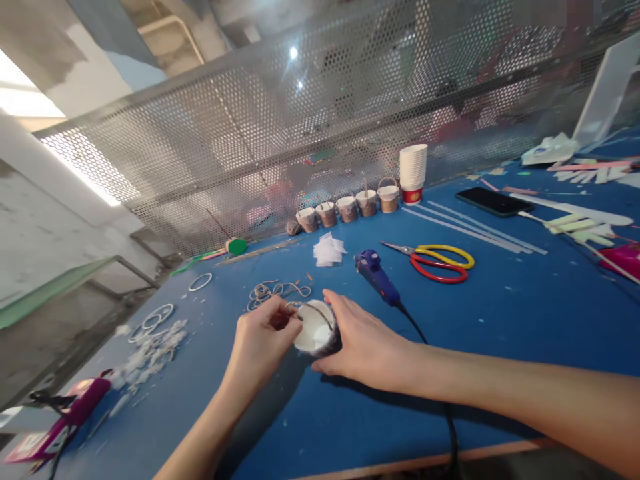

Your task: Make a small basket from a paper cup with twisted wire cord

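Observation:
A white paper cup [315,330] with a dark wrapped outside stands tilted toward me on the blue table. Around its right side curls my right hand [357,340], closed on it. My left hand [267,333] pinches a brown twine [320,310] at the cup's left rim; the twine arcs across the cup's mouth. Just behind the cup lies a loose tangle of twine [267,291]. To the right of it are a blue glue gun [377,277] with a black cord and scissors [440,260] with one yellow and one red handle.
Several twine-wrapped cups [347,209] stand in a row at the back beside a stack of paper cups [413,173]. White squares [329,250], a phone [493,201], long white strips [475,227], white rings [151,323] and white scraps [150,357] lie about. A perforated metal panel [250,160] borders the back.

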Demonstrator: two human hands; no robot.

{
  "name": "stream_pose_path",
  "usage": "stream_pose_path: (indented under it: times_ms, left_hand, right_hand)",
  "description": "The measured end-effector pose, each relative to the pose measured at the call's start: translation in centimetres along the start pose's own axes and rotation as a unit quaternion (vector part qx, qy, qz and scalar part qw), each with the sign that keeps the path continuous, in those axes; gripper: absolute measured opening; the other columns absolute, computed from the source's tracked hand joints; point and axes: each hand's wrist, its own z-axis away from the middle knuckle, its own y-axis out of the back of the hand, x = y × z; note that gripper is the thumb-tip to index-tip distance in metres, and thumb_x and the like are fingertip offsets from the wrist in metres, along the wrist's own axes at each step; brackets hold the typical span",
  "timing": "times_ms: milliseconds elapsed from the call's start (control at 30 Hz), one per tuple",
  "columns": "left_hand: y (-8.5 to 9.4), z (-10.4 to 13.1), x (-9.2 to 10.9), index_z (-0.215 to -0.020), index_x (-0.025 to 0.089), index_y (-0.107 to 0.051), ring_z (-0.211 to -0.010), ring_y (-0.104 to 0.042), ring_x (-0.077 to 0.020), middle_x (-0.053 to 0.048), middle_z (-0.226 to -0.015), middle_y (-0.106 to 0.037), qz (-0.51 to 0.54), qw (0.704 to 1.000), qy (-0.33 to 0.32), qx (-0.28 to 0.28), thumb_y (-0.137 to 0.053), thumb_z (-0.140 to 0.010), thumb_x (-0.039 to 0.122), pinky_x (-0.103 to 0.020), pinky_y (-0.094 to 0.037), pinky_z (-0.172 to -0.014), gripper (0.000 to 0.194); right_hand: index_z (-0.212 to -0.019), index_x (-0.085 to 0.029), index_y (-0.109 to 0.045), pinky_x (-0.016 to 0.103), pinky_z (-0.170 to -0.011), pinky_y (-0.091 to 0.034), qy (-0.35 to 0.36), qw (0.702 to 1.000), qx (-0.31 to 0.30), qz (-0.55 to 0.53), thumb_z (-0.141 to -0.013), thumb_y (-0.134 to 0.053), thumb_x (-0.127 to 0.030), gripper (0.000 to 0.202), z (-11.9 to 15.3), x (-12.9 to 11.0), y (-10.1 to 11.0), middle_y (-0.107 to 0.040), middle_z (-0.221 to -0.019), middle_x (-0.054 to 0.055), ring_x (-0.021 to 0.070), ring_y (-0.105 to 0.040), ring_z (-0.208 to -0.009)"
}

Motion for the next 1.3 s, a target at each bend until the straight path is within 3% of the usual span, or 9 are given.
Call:
stream_pose_path:
  times_ms: [200, 533, 733, 1100, 1300]
  left_hand:
    - [0.1, 0.7, 0.3, -0.062, 0.019, -0.059, -0.051, -0.054, -0.0121, 0.003, -0.054, -0.059, -0.006, 1.000, 0.001, -0.006, -0.054, -0.065, 0.023, -0.021, -0.043, -0.049, 0.006]
    - [0.8, 2.2, 1.3, -0.063, 0.018, -0.058, -0.053, -0.052, -0.0112, 0.003, -0.057, -0.058, -0.030, 0.998, 0.000, -0.061, -0.054, -0.069, 0.024, -0.021, -0.042, -0.050, 0.009]
    - [0.9, 2.6, 0.9, -0.065, 0.019, -0.058, -0.052, -0.051, -0.0107, 0.002, -0.058, -0.058, -0.055, 0.996, -0.012, -0.069, -0.053, -0.074, 0.026, -0.021, -0.042, -0.049, 0.012]
    - [0.9, 3.2, 1.9, -0.070, 0.022, -0.060, -0.064, -0.060, -0.0140, 0.001, -0.068, -0.065, -0.135, 0.988, -0.058, -0.049, -0.052, -0.076, 0.019, -0.023, -0.048, -0.057, 0.010]
    - [1.1, 3.7, 1.5, -0.076, 0.022, -0.062, -0.057, -0.057, -0.0104, 0.003, -0.067, -0.063, -0.164, 0.982, -0.087, -0.011, -0.053, -0.077, 0.016, -0.019, -0.046, -0.053, 0.011]
  right_hand:
    - [-0.113, -0.020, -0.049, 0.038, -0.079, -0.045, 0.023, 0.999, 0.021, -0.024, -0.065, -0.073, -0.026, 0.054, 0.3, 0.2, -0.3, -0.060, -0.107, 0.009, 0.0263, -0.056, -0.099]
    - [-0.129, -0.019, -0.042, 0.038, -0.081, -0.043, 0.021, 0.998, -0.005, -0.052, -0.067, -0.071, -0.028, 0.069, 1.9, 0.6, 0.0, -0.059, -0.115, 0.013, 0.0294, -0.055, -0.107]
    - [-0.125, -0.020, -0.045, 0.038, -0.082, -0.043, 0.040, 0.998, -0.011, -0.054, -0.069, -0.068, -0.027, 0.061, 2.4, 1.3, -0.3, -0.058, -0.116, 0.012, 0.0278, -0.055, -0.106]
    - [-0.117, -0.015, -0.048, 0.040, -0.085, -0.043, 0.075, 0.996, 0.010, -0.045, -0.073, -0.061, -0.018, 0.045, 2.8, 0.8, -0.4, -0.059, -0.110, 0.012, 0.0270, -0.053, -0.103]
    - [-0.115, -0.016, -0.048, 0.039, -0.083, -0.045, 0.088, 0.994, 0.032, -0.048, -0.074, -0.062, -0.020, 0.043, 2.9, 0.9, -0.8, -0.059, -0.110, 0.011, 0.0270, -0.053, -0.102]
